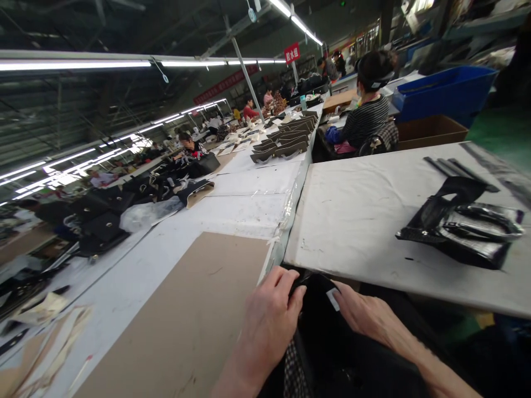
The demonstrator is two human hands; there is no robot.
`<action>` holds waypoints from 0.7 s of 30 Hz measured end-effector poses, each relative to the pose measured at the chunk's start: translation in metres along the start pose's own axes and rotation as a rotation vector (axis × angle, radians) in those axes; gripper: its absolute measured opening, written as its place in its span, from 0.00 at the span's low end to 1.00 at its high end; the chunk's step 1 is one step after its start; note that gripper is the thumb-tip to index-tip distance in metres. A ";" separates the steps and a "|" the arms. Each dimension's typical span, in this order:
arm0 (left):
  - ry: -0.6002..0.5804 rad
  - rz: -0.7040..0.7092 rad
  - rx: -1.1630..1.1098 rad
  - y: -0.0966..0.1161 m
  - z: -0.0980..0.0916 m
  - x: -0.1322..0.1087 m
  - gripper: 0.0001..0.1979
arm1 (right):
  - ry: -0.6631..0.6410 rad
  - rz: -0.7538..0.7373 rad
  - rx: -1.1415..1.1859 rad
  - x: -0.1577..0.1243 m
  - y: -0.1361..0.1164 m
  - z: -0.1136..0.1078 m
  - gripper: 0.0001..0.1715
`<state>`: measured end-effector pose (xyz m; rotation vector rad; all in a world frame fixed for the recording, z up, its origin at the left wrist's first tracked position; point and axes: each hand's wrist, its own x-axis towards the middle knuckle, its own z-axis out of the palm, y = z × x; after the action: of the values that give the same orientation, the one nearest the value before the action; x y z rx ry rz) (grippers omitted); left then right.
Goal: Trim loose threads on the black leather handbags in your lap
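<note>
At the bottom centre, a black bag (332, 348) is held over the table edge near my body, its dark opening facing up. My left hand (269, 315) pinches its upper left rim between thumb and fingers. On the other side, my right hand (360, 309) grips the right rim, its fingertips partly hidden inside. A small white label (333, 299) shows beside the right fingers. The lower part of the bag runs out of view.
A beige board (174, 320) lies on the white table to the left. Shiny black bag pieces (464, 226) rest on the right table. Farther off are stacked dark curved panels (286, 138), black bags (103, 215), a blue bin (443, 91) and a seated co-worker (367, 119).
</note>
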<state>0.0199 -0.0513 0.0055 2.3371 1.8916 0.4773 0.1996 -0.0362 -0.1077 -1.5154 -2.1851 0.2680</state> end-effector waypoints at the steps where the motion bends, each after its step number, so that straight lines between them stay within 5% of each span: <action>1: -0.020 0.009 -0.050 0.001 0.000 0.006 0.06 | 0.004 -0.004 -0.002 -0.001 -0.001 0.000 0.18; 10: -0.065 0.053 -0.235 0.000 0.015 0.026 0.08 | 0.034 -0.029 -0.012 -0.005 -0.003 0.003 0.22; 21: -0.231 -0.273 -0.602 -0.017 -0.010 0.005 0.13 | 0.029 -0.115 -0.004 -0.007 -0.003 0.006 0.20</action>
<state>0.0024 -0.0443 0.0111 1.6496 1.6313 0.6102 0.1961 -0.0435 -0.1132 -1.3815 -2.2410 0.2029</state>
